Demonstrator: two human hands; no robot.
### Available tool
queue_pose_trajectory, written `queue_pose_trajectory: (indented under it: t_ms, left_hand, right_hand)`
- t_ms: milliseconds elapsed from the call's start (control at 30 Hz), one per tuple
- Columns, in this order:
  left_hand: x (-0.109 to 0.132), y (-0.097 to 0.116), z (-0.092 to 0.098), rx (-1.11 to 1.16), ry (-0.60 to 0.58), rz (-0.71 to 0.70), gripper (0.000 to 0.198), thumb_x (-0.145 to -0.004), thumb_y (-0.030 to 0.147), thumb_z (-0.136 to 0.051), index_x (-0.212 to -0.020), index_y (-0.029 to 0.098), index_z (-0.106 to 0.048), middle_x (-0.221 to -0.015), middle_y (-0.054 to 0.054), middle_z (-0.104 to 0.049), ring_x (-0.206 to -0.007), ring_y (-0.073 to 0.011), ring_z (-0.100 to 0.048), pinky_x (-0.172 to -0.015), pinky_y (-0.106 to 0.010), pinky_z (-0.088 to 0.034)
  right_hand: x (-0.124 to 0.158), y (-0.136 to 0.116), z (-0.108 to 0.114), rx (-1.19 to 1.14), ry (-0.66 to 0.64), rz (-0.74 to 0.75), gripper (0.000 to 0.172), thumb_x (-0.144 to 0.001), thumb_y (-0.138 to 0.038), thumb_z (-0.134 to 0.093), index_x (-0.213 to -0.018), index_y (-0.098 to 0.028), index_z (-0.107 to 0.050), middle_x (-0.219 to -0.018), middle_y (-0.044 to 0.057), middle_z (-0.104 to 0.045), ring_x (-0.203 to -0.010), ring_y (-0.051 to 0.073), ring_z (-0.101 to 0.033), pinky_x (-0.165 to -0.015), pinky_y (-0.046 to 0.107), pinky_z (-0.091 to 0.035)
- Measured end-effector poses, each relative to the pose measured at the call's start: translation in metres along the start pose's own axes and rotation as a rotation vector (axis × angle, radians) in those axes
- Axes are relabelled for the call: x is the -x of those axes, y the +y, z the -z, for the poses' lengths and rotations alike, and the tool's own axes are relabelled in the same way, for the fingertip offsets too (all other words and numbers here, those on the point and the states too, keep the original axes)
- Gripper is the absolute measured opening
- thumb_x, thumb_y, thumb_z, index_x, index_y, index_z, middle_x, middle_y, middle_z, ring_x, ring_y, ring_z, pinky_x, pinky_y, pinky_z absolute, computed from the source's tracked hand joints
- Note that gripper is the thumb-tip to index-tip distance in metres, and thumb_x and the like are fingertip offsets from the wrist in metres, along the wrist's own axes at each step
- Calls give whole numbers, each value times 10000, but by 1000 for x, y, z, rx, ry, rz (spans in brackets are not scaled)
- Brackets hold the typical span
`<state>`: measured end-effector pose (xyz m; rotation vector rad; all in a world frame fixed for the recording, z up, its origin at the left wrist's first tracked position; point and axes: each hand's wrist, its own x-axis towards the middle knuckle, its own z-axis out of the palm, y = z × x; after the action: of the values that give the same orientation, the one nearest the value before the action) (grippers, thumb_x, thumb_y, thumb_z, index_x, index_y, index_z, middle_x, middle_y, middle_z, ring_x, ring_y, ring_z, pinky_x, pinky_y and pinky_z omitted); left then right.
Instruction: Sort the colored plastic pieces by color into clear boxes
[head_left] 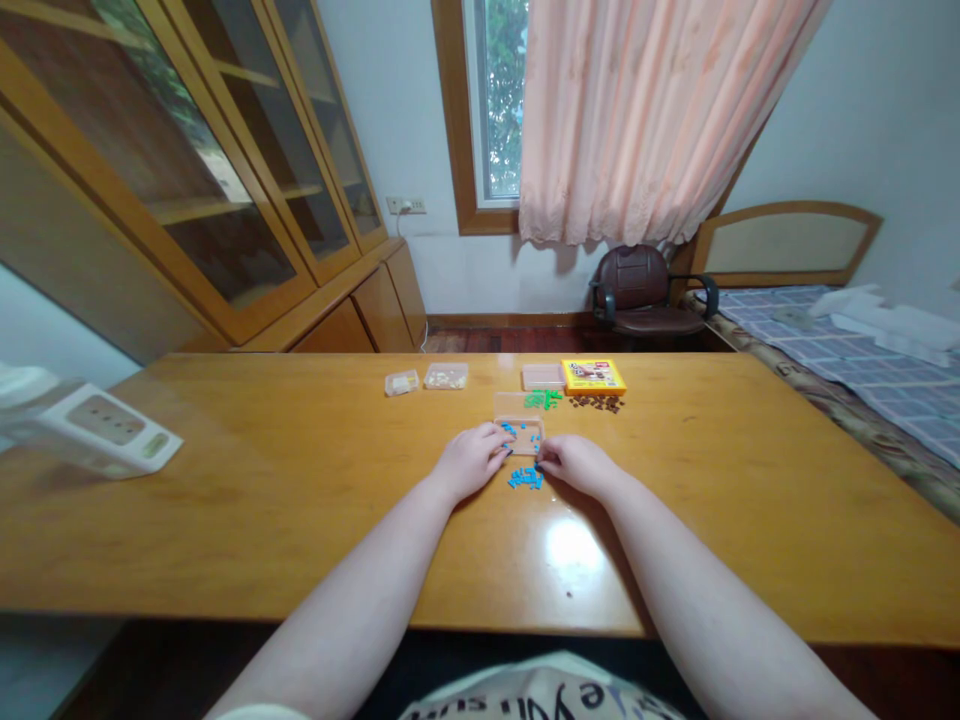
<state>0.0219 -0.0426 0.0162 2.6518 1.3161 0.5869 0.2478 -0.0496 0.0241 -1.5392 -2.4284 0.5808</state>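
Note:
A small clear plastic box (531, 452) lies open in front of me, with several small blue pieces inside. My left hand (474, 462) is curled round the box's left side, fingers over its edge. At the near right corner, my right hand (576, 464) has its thumb and fingers pinched together; whatever is between them is too small to make out. Just below the box is a loose pile of blue building-block pieces (526, 478), close to the right fingertips. Green pieces (543, 399) lie at the box's raised lid, on the far side.
Brown pieces (598, 404) lie before a yellow printed box (593, 377), beside another clear case (543, 377). Farther left stand two clear containers, one with pale pieces (446, 377) and a smaller one (401, 382). A white appliance (97, 425) occupies the table's left end.

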Motion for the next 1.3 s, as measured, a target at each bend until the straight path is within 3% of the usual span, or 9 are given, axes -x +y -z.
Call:
queue_pose_trajectory:
  t_ms: [200,433,1300]
  left_hand:
    - [1,23,-3,-95,-197,-113,267,-917,334,-437,-1026,250,-666,-927,-43,-629,-830,-175,-612,-744,-290,-489]
    - [0,43,-9,-153,-265,-54,312,-917,377,-415,-1067,222,-641,-959,-69,-626,-855,-207,-615,-755,-321,-505]
    - [-1,35,-12,-6,-250,-18,290,-899,363,-476,-1127,256,-617,-1005,-50,-605,-895,-185,-601,-791,-290,-491]
  right_hand:
    - [-1,0,-2,-30,-9,21,102,-806,-239,-571,-784,-189,-657,-722,24,-671,-622,126,-546,-572,215,-323]
    - [-1,1,-5,-42,-5,42,83,-802,-227,-577,-783,-182,-644,-720,23,-664,-618,119,-532,-570,210,-314]
    - [1,-5,-3,45,-46,5,128,-843,-289,-560,-836,-185,-634,-792,51,-685,-683,149,-585,-594,226,-334]
